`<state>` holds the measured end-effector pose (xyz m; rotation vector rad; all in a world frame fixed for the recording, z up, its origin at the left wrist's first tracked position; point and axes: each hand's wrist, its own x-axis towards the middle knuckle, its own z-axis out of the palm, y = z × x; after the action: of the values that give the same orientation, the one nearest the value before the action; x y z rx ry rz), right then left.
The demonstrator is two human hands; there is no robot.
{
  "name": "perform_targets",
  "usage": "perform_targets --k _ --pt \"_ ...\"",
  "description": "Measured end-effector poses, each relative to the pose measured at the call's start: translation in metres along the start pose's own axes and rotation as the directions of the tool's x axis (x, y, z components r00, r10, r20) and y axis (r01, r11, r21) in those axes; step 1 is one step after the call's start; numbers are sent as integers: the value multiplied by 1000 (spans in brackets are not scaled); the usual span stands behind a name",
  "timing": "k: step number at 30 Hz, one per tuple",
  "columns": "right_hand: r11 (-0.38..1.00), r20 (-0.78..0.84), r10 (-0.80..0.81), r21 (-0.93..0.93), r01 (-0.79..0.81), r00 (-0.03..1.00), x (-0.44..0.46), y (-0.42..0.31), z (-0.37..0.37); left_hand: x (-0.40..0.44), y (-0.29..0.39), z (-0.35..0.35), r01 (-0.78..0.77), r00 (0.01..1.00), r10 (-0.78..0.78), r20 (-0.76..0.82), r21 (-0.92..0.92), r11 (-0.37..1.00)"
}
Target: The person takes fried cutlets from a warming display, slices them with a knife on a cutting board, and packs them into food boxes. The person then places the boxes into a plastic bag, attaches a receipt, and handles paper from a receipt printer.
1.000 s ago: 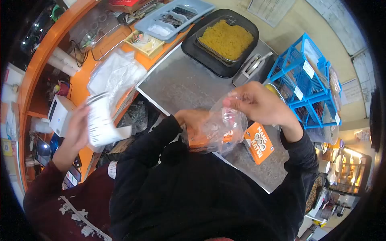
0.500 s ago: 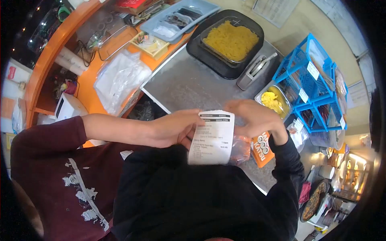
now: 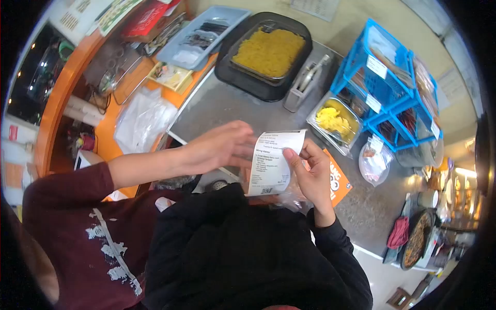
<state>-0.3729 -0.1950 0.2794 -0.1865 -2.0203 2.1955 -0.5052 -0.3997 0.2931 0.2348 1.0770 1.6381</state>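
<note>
My right hand [image 3: 314, 175] pinches the right edge of a long printed paper receipt [image 3: 274, 160], thumb on its front. My left hand is hidden behind the receipt and my black sleeve. Below and behind the paper, part of a clear plastic bag [image 3: 293, 199] shows. An orange box with white lettering [image 3: 338, 185] lies on the grey counter [image 3: 364, 204] just right of my hand. From the left, a co-worker's bare hand [image 3: 227, 144] reaches to the receipt's left edge, fingers spread; whether they touch it is unclear.
A co-worker in a maroon shirt [image 3: 67, 217] stands close at left. Behind are a tray of yellow food [image 3: 268, 51], a metal holder [image 3: 299, 93], a container of yellow pieces [image 3: 335, 120] and blue baskets [image 3: 387, 88]. Clear plastic bags [image 3: 144, 119] lie on the orange counter.
The co-worker brought the receipt over from the left, then drew the hand back slightly. My right hand has taken hold of the receipt, which now hides most of the bag.
</note>
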Motion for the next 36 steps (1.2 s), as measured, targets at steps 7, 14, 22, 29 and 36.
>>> perform_targets --k 7,14,22,29,36 --pt "967 -426 -211 43 253 880 -77 12 -108 10 -6 -14 -160 987 159 12 67 985" --pt "694 -710 -389 -644 -320 587 -193 210 -240 88 -141 20 -302 953 251 169 569 765" --pt "224 -596 -353 -802 -553 721 -158 218 -198 103 -171 31 -353 934 257 247 750 559" --pt "177 -577 -358 -814 -553 734 -166 220 -206 103 -177 36 -301 949 281 143 679 670" --pt "149 -452 -208 -891 -429 867 -173 204 -222 101 -174 47 -316 937 335 96 639 701"
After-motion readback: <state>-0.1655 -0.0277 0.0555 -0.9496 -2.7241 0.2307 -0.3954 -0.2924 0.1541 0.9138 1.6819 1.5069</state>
